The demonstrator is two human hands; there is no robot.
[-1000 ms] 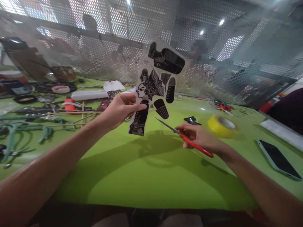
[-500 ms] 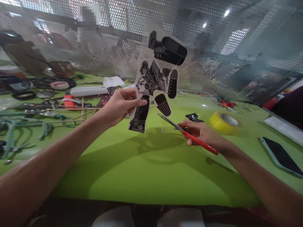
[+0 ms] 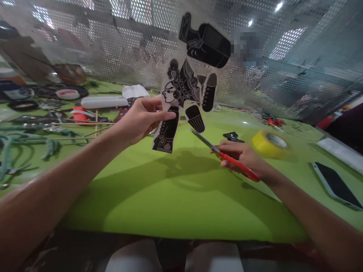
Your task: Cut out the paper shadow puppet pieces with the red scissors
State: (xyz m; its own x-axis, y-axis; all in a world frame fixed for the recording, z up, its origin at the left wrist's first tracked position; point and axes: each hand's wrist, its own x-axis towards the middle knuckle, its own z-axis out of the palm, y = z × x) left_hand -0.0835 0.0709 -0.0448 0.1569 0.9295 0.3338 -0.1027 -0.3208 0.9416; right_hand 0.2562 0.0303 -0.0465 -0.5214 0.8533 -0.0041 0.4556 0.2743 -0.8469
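My left hand (image 3: 146, 115) pinches a partly cut translucent sheet (image 3: 185, 99) by its left side, thumb in front. Black printed shapes cover the sheet: a face in profile with ornaments, limb-like pieces and a large dark figure at the top. It is held upright above the table. In my right hand (image 3: 241, 156) is a pair of scissors (image 3: 239, 163) with red handles. Their blades point up and left and look closed. The tip is close to the sheet's lower striped piece; whether it touches I cannot tell.
On the green table (image 3: 181, 207), a yellow tape roll (image 3: 269, 143) and a phone (image 3: 337, 185) lie to the right. A small black cutout (image 3: 233, 136) lies behind my right hand. Thin sticks (image 3: 82, 124), green strips (image 3: 17, 141) and jars clutter the left. A perforated metal screen (image 3: 136, 49) stands behind.
The view has tilted down slightly. The sheet and my left hand appear a little higher in the picture. Both hands keep the same holds, and the scissors stay near the sheet's lower edge.
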